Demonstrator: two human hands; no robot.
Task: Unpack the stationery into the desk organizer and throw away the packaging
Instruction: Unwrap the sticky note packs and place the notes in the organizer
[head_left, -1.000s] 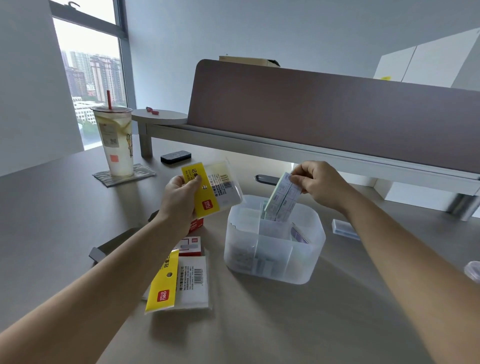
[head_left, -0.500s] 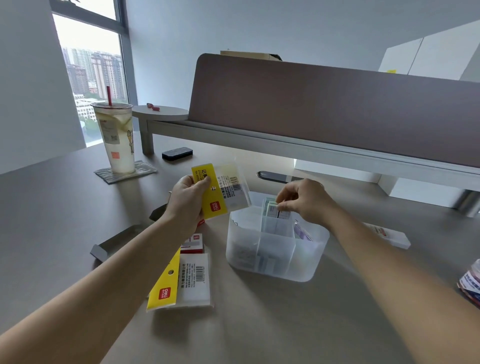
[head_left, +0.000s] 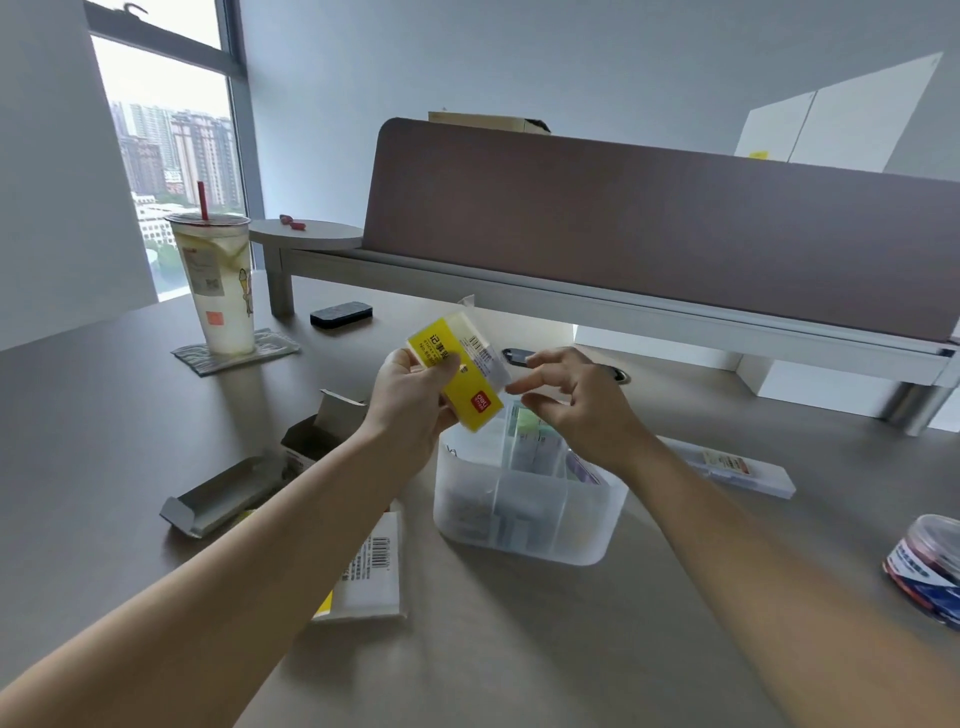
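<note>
My left hand (head_left: 410, 400) grips a yellow and clear stationery packet (head_left: 457, 371) above the left rear corner of the translucent desk organizer (head_left: 524, 540). My right hand (head_left: 571, 395) hovers just right of the packet with fingers spread and holds nothing; its fingertips are close to the packet's clear edge. Inside the organizer stand a pale green and white pack (head_left: 530, 434) and other small items in its compartments.
Another flat packet with a barcode (head_left: 371, 577) lies under my left forearm. Opened grey cardboard boxes (head_left: 249, 483) lie at the left. An iced drink cup (head_left: 215, 283) stands on a coaster, a long clear case (head_left: 737, 467) and a round tub (head_left: 930, 566) lie at the right.
My right hand let go of the pack it lowered into the organizer and rose toward the packet. My left hand moved the packet rightward over the organizer.
</note>
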